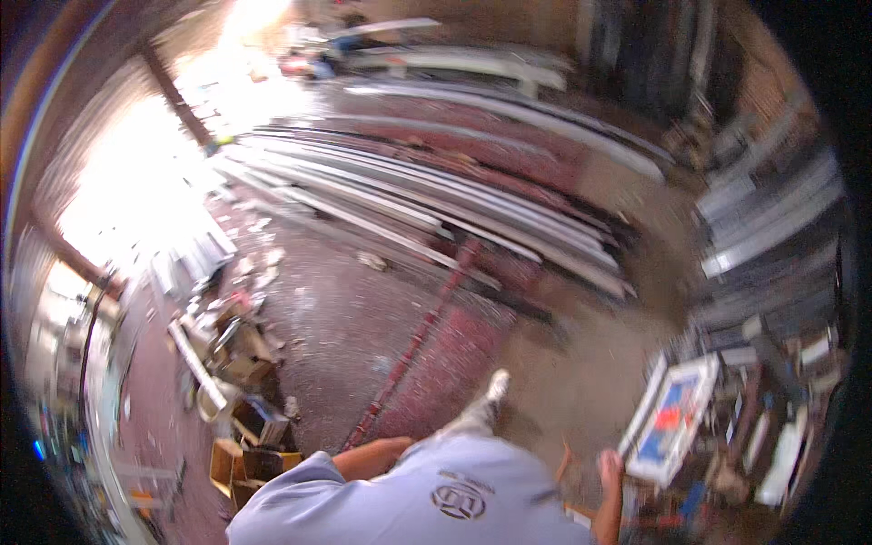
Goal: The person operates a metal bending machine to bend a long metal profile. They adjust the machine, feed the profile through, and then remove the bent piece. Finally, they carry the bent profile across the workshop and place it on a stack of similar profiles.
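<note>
My right hand (611,469) hangs at my side, nearest to a white-framed panel (670,420) with a blue and red middle. Blur smears its fingers, and I see nothing plainly held in it. My left forearm (371,456) bends across in front of my light shirt (391,504). The left hand's fingers are hidden by the shirt and blur. One of my legs ends in a pale shoe (497,385), stretched forward over the floor.
Long metal profiles (427,204) lie in rows across the floor ahead. Cardboard boxes (238,468) and scraps sit at the left. Stacked profiles (772,213) line the right side, with cluttered offcuts below them. A dark red strip (413,341) runs along the floor.
</note>
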Motion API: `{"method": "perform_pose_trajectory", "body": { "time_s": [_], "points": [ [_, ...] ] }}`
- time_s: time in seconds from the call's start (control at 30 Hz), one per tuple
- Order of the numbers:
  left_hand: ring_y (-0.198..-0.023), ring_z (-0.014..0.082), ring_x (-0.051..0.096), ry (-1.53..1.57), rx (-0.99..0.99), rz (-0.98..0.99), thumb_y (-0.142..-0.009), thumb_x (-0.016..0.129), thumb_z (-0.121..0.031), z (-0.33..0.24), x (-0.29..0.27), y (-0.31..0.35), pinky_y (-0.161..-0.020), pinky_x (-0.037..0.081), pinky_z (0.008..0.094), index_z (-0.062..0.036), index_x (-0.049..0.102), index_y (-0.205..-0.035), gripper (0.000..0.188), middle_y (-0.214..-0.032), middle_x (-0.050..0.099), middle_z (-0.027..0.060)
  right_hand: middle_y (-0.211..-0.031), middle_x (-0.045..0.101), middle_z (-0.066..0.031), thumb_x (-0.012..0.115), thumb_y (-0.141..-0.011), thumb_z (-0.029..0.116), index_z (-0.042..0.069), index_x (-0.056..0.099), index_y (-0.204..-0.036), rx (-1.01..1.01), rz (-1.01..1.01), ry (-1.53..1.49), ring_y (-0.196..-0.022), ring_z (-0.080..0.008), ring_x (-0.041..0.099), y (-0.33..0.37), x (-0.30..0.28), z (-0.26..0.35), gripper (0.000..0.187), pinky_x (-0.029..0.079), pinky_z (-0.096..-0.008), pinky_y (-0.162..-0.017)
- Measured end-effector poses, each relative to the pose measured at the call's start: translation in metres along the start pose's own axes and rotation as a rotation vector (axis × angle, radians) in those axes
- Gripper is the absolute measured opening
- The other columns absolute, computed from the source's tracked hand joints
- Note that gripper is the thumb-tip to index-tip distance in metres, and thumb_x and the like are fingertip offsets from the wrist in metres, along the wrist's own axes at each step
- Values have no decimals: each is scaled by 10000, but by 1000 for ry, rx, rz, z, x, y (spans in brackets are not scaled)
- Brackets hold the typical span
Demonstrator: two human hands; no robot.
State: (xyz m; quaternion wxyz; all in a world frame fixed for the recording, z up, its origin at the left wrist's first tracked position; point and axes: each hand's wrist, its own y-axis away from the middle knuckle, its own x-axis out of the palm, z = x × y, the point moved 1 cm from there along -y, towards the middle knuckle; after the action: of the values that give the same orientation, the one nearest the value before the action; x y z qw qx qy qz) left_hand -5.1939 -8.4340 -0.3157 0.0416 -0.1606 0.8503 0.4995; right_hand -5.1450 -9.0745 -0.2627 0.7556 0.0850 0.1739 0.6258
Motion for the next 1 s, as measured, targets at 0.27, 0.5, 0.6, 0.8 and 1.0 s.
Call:
{"method": "perform_pose_trajectory", "body": {
  "time_s": [0.27, 0.5, 0.6, 0.8, 1.0],
  "points": [
    [-888, 332, 627, -249, -16, -81, -947, 442, -248, -62, -299, -84, -778, 480, 466, -56, 642, -984, 279, -953, 648, 175, -746, 675, -102, 608, -863, 308, 27, 669, -818, 120, 188, 806, -705, -227, 657, -23, 11, -28, 291, 509, -379, -627],
    [-835, 344, 626, 13, 115, -723, -934, 459, -268, -131, -555, -156, -772, 470, 473, -21, 622, -943, 296, -833, 635, 174, -624, 638, -82, 562, -913, 395, 18, 655, -722, 358, 18, 581, -568, -188, 622, -99, -19, -2, 433, 488, -345, -527],
    [-835, 312, 634, -35, 323, -854, -917, 514, -340, -171, -606, -202, -742, 482, 445, -33, 630, -983, 335, -831, 644, 162, -627, 613, -78, 523, -935, 374, 29, 624, -792, 417, -120, 332, -584, -209, 607, -157, -47, -23, 387, 476, -364, -509],
    [-881, 316, 639, -204, -64, -532, -906, 532, -353, -310, -589, -275, -740, 488, 440, -60, 635, -1033, 335, -978, 666, 171, -627, 606, -110, 629, -794, 238, 53, 596, -668, -162, 208, 959, -606, -258, 620, -371, -124, -49, 227, 493, -415, -545],
    [-1075, 313, 582, -17, 226, -252, -923, 501, -342, -464, -591, -324, -929, 438, 408, -85, 574, -1223, 402, -1177, 611, 165, -837, 657, -231, 534, -869, 361, 21, 675, -803, 106, -120, 829, -793, -410, 631, -601, -184, 147, 374, 495, -462, -698]
  ]
}}
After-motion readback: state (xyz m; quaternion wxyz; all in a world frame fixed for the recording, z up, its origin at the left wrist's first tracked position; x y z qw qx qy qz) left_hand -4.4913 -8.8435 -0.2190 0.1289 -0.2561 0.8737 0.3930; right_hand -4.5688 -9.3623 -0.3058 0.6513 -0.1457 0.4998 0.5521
